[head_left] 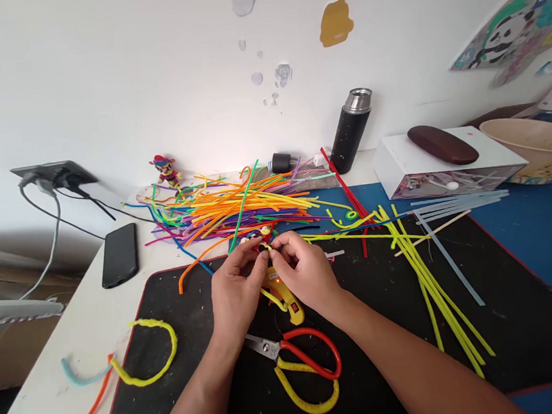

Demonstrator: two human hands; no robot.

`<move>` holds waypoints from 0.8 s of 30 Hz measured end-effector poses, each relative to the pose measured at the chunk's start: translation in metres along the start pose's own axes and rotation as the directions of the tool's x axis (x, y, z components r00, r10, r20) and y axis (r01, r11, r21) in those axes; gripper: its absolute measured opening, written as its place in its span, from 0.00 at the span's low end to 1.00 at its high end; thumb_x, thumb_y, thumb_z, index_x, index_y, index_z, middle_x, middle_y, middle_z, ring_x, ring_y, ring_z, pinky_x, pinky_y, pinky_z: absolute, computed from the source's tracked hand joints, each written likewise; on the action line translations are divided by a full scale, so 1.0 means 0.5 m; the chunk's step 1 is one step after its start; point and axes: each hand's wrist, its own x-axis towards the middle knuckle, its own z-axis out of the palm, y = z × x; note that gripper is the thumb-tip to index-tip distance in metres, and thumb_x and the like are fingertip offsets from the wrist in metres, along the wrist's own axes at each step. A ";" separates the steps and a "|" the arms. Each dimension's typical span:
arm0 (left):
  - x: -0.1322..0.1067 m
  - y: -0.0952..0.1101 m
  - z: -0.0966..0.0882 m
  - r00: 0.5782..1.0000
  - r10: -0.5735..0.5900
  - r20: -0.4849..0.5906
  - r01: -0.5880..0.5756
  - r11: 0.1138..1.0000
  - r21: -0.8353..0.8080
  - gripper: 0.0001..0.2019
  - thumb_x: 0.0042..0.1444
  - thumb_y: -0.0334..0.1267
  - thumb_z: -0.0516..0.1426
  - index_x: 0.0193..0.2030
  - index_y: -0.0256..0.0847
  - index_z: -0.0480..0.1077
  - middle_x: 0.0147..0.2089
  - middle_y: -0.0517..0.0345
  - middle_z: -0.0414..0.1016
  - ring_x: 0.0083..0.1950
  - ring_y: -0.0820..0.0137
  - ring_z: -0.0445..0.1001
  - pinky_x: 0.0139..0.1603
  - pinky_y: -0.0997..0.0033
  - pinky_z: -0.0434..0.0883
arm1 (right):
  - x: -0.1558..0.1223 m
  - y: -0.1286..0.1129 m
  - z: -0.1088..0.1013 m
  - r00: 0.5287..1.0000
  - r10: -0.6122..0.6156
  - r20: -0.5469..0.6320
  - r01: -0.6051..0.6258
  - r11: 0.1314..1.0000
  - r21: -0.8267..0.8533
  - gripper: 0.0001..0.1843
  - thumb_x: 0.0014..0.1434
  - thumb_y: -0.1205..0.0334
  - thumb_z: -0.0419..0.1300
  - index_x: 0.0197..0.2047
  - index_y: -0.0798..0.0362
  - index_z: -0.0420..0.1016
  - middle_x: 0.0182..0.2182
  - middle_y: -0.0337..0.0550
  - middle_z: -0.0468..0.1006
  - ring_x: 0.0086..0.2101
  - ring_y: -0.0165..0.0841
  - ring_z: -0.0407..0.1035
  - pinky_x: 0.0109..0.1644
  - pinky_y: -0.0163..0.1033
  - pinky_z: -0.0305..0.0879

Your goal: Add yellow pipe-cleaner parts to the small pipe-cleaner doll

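Left hand [237, 282] and right hand [307, 272] meet, pinching a small pipe-cleaner piece [268, 247], seemingly shaping it; the next move wants steadiness.

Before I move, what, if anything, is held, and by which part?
The left hand and right hand seem to pinch a small yellowish piece, mostly hidden; by which part cannot be told.

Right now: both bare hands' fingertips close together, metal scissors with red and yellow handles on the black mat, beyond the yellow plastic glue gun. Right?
Not quite: the head view shows the metal scissors on the near side of the yellow glue gun. They do lie on the black mat, and the left hand and right hand have fingertips close together.
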 end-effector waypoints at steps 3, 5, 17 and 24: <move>-0.003 -0.003 0.002 1.000 0.010 0.004 -0.010 1.000 0.004 0.16 0.61 0.46 0.65 0.53 0.44 0.82 0.40 0.58 0.87 0.40 0.65 0.85 0.43 0.71 0.78 | 0.001 0.003 -0.001 1.000 -0.023 -0.016 0.022 0.999 -0.044 0.03 0.66 0.60 0.59 0.41 0.49 0.74 0.21 0.30 0.69 0.21 0.30 0.63 0.29 0.36 0.54; -0.002 -0.006 0.003 1.000 -0.006 0.014 0.006 1.000 -0.029 0.17 0.61 0.47 0.65 0.53 0.44 0.81 0.41 0.57 0.88 0.41 0.64 0.86 0.43 0.70 0.78 | 0.001 0.003 -0.001 1.000 -0.028 -0.014 0.027 0.999 -0.035 0.04 0.66 0.60 0.58 0.41 0.49 0.73 0.21 0.30 0.69 0.21 0.30 0.63 0.29 0.36 0.54; 0.001 -0.011 0.001 0.996 -0.038 0.081 0.046 0.993 -0.106 0.23 0.64 0.54 0.62 0.59 0.43 0.80 0.50 0.50 0.88 0.50 0.58 0.86 0.49 0.65 0.79 | -0.002 0.001 -0.013 0.999 -0.033 0.007 0.033 0.999 -0.038 0.05 0.69 0.58 0.59 0.44 0.49 0.75 0.22 0.31 0.71 0.22 0.31 0.65 0.30 0.36 0.56; -0.004 -0.009 0.002 0.996 -0.015 0.086 0.020 0.998 -0.061 0.23 0.66 0.53 0.62 0.60 0.42 0.78 0.47 0.51 0.89 0.47 0.59 0.87 0.45 0.68 0.78 | -0.002 0.003 -0.018 1.000 -0.029 0.010 0.029 0.998 -0.062 0.06 0.69 0.57 0.60 0.45 0.48 0.75 0.22 0.32 0.72 0.22 0.32 0.66 0.31 0.36 0.56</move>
